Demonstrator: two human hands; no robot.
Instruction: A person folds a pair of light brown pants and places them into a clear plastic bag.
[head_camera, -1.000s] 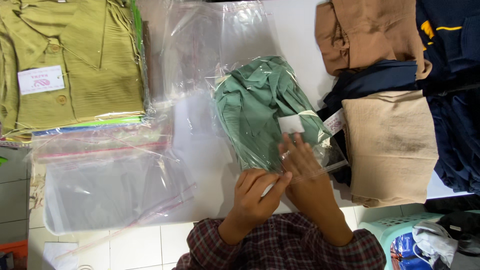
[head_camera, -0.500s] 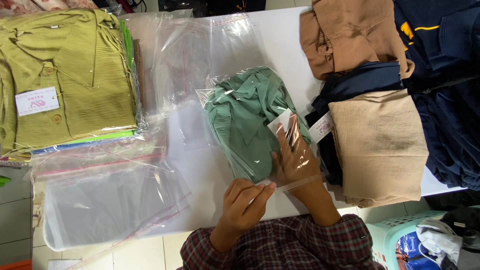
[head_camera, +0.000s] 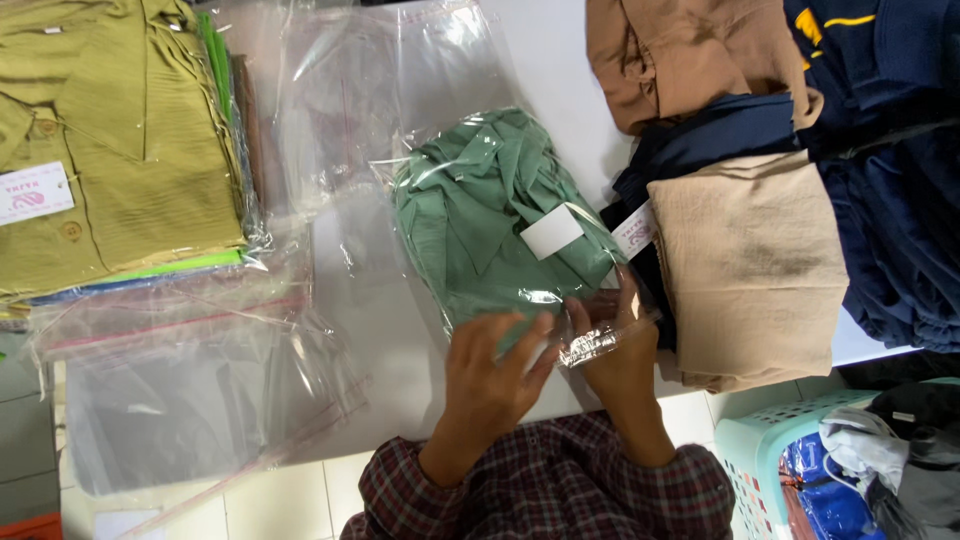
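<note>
A folded green shirt (head_camera: 490, 215) with a white tag lies inside a clear plastic bag (head_camera: 600, 335) in the middle of the white table (head_camera: 545, 60). My left hand (head_camera: 490, 375) rests on the near end of the bagged shirt, fingers spread over the plastic. My right hand (head_camera: 620, 355) pinches the bag's open flap at its near right corner, beside the left hand. Both wrists come out of plaid sleeves at the bottom edge.
A stack of bagged olive shirts (head_camera: 110, 150) sits at the left, with empty clear bags (head_camera: 190, 400) in front of it and another (head_camera: 380, 90) behind. Folded tan (head_camera: 750, 270), brown (head_camera: 690, 55) and navy garments (head_camera: 890, 200) lie at the right. A mint basket (head_camera: 770, 460) stands below.
The bagged green shirt has slid nearer to me. My left hand has moved up onto it, and my right hand has shifted onto the bag's flap.
</note>
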